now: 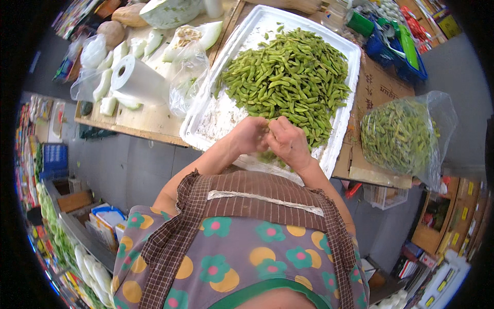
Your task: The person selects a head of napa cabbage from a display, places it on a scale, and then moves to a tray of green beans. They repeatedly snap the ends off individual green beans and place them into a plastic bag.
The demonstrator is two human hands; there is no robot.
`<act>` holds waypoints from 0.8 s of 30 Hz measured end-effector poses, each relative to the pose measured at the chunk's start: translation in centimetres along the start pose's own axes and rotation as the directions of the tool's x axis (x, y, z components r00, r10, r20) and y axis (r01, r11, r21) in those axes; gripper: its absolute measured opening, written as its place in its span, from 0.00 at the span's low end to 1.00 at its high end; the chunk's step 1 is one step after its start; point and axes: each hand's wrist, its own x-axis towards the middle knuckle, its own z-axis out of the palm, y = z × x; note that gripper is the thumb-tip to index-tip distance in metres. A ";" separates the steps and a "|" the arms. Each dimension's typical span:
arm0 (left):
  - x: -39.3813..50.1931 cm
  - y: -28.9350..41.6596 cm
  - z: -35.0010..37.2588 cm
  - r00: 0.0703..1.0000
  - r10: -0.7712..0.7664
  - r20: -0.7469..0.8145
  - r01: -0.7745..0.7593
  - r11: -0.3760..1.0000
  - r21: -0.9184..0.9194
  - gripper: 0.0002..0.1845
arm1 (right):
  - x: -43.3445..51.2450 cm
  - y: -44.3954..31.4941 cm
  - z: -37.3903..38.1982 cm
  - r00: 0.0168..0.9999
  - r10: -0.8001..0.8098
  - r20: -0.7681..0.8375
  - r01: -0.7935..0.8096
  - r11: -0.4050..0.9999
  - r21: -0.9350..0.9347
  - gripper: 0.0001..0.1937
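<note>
A large heap of green soybean pods [289, 73] lies in a white foam tray [210, 127]. Over the near edge of the heap, my left hand [251, 134] and my right hand [287, 141] meet with fingertips together. The fingers of both are bent around something small and greenish, most likely a pod, though the fingers hide most of it. Some pods lie below the hands at the tray's near side. To the right of the tray stands a clear plastic bag of pods [399, 135], on flattened cardboard [372, 87].
On the wooden table's left part are a roll of plastic bags [139, 81], a crumpled clear bag [189, 77], pieces of winter melon [102, 85] and a large cut winter melon [171, 13]. A blue plastic basket [417, 73] holds packages at the back right. Shelves with goods line both sides.
</note>
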 end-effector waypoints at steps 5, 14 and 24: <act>-0.4 1.6 -1.1 0.984 -0.065 0.165 0.036 0.984 0.176 0.10 | 0.5 -0.6 1.3 0.856 0.517 0.007 -0.483 0.793 0.371 0.05; -0.6 2.4 -2.7 0.953 0.034 0.301 -0.165 0.892 0.421 0.12 | -0.4 -2.0 3.8 0.627 0.779 -0.012 -0.702 0.571 0.426 0.15; -1.9 3.9 -1.9 0.970 0.170 0.173 -0.238 0.802 0.548 0.10 | 1.3 -3.0 4.1 0.497 0.818 0.291 -0.719 0.200 0.666 0.11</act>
